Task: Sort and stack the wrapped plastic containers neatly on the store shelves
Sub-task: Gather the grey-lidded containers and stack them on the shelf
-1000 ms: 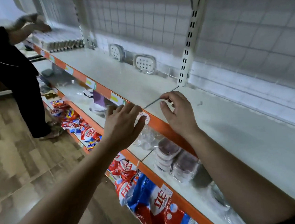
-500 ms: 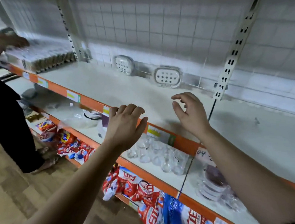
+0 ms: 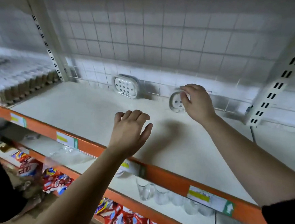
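We curl our right hand (image 3: 195,102) at the wrapped container (image 3: 175,103) just beyond it, hold unconfirmed; left hand (image 3: 130,130) slack, empty; a shallow pinch on slick wrap could topple it.

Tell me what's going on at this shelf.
A person reaches across the white store shelf with the orange front edge. Their right hand is at the top rim of a white, hole-dotted wrapped plastic container leaning against the wire-grid back; whether it grips yet is unclear. The left hand hovers open, holding nothing. A second matching container leans further left, untouched.
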The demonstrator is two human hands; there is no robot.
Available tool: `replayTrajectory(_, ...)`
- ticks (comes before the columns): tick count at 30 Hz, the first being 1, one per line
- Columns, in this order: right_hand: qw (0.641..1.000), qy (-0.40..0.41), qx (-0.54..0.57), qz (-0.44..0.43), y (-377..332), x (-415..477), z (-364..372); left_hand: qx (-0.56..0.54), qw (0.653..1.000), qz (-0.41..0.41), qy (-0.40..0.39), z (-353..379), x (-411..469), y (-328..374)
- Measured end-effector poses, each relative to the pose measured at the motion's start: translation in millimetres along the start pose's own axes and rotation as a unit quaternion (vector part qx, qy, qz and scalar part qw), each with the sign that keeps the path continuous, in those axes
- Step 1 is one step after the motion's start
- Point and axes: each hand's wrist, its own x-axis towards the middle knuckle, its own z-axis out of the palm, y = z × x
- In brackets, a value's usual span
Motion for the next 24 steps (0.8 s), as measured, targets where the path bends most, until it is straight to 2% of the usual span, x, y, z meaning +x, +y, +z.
replayTrajectory(4,0.997,0.011,-0.066,0.034,0,11,16,-0.036,0.998,0.053,-0.013,11,22,-26)
replayTrajectory(11,0.975,0.083,-0.182,0.094,-17,3,30,-0.110,0.986,0.124,-0.020,21,55,-82)
replayTrajectory(17,0.968,0.108,-0.181,0.135,-32,-21,38,-0.136,0.973,0.186,-0.030,30,69,-112)
replayTrajectory(22,0.955,0.065,-0.226,0.180,-39,-54,58,-0.145,0.964,0.223,-0.019,36,78,-126)
replayTrajectory(24,0.952,0.071,-0.228,0.192,-38,-57,60,-0.141,0.964,0.224,0.002,38,85,-133)
